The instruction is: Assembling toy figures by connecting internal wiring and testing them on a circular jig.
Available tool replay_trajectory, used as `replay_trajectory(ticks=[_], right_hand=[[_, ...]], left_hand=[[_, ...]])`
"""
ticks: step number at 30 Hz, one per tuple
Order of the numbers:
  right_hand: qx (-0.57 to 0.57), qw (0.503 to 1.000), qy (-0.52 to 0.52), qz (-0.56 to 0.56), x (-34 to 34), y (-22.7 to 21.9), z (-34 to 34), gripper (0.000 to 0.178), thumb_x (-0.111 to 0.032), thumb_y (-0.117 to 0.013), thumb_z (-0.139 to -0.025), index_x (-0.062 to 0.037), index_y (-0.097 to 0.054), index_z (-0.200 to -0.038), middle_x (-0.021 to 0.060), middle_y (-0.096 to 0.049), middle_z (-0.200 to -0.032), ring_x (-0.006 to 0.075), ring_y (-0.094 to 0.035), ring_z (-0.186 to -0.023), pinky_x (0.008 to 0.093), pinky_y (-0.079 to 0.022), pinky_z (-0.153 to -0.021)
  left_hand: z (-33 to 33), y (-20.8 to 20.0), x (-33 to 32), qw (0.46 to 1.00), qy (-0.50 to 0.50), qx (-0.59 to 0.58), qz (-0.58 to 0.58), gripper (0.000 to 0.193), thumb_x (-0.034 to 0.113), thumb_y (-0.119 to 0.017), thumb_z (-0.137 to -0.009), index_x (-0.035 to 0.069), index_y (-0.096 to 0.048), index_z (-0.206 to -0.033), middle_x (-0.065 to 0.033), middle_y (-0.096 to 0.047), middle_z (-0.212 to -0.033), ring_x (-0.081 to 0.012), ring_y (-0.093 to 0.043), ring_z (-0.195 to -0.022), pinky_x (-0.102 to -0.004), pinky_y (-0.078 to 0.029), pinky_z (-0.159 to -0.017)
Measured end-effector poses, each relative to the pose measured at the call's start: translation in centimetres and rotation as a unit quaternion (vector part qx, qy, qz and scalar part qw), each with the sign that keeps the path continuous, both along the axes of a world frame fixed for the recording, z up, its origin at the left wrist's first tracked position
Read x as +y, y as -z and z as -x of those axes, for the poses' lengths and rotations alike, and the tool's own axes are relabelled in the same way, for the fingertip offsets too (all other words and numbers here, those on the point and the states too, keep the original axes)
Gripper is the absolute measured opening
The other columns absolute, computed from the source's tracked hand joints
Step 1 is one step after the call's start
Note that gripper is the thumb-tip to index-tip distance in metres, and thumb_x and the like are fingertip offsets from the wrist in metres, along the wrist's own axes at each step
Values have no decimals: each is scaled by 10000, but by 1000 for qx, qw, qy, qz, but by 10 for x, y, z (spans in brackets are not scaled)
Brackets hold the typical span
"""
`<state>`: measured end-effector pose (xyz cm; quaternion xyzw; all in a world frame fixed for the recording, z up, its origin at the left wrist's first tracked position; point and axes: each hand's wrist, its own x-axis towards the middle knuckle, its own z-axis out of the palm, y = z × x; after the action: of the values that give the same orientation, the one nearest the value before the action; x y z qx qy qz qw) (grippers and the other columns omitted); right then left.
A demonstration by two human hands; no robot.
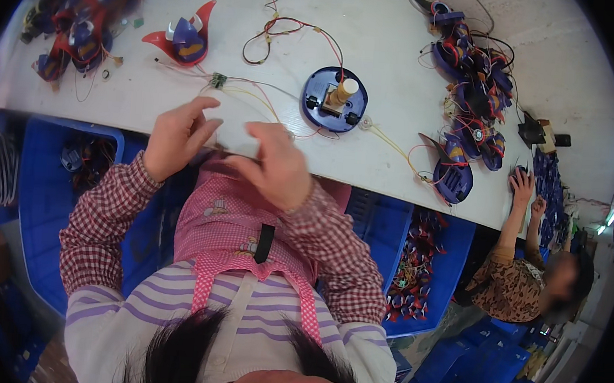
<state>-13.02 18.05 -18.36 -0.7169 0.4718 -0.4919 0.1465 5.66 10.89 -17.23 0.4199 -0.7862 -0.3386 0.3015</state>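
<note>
Both hands are meeting at the near edge of the white surface (402, 49): the left hand (177, 138) is curling its grip loosely with thumb and forefinger pinched toward the thin wires (246, 91), and the right hand (274, 166) is bending its fingers closed beside it, though what either is actually gripping cannot be told. Just beyond them a round blue base (335, 99) with a tan spool is sitting on the surface, a red-and-blue toy shell (184, 39) farther left, and a pile of similar parts (474, 89) lying to the right.

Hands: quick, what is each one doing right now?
Left hand: fingers bent at the table edge; any grip cannot be told.
Right hand: curled likewise; cannot be told.
</note>
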Motion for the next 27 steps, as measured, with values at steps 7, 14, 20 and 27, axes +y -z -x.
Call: replay_trajectory(ticks=[7,14,20,27], right_hand=[[-60,978,190,-66,-27,-39,92,444,-84,-732,-728,9,-510,-1101,90,-552,-960,126,-479,-613,220,-435,-551],[85,984,148,-52,-49,-10,104,217,-98,-696,-765,-12,-609,-944,67,-581,-848,150,-528,-652,248,-452,-570],[38,984,174,29,-51,-34,106,155,-94,-676,-784,-17,-610,-901,71,-624,-806,144,-554,-647,244,-458,-579],[38,964,253,-74,-106,-17,192,260,-200,-701,-790,21,-629,-907,47,-646,-735,138,-573,-627,229,-469,-604]], left_hand=[[112,11,-50,957,119,-65,256,1024,533,-765,-580,-10,-338,-1336,-191,-438,-1235,-327,-434,-1087,-421,-326,-931],[157,21,-56,966,139,-178,125,1101,506,-805,-498,13,-323,-1357,-180,-421,-1264,-334,-402,-1159,-455,-294,-958],[145,17,-57,970,112,-174,125,1021,507,-786,-546,12,-354,-1327,-171,-439,-1219,-332,-420,-1120,-442,-301,-952],[38,-3,-40,962,-1,9,272,395,214,-741,-716,47,-534,-1009,-119,-487,-1053,-257,-468,-972,-349,-396,-863]])
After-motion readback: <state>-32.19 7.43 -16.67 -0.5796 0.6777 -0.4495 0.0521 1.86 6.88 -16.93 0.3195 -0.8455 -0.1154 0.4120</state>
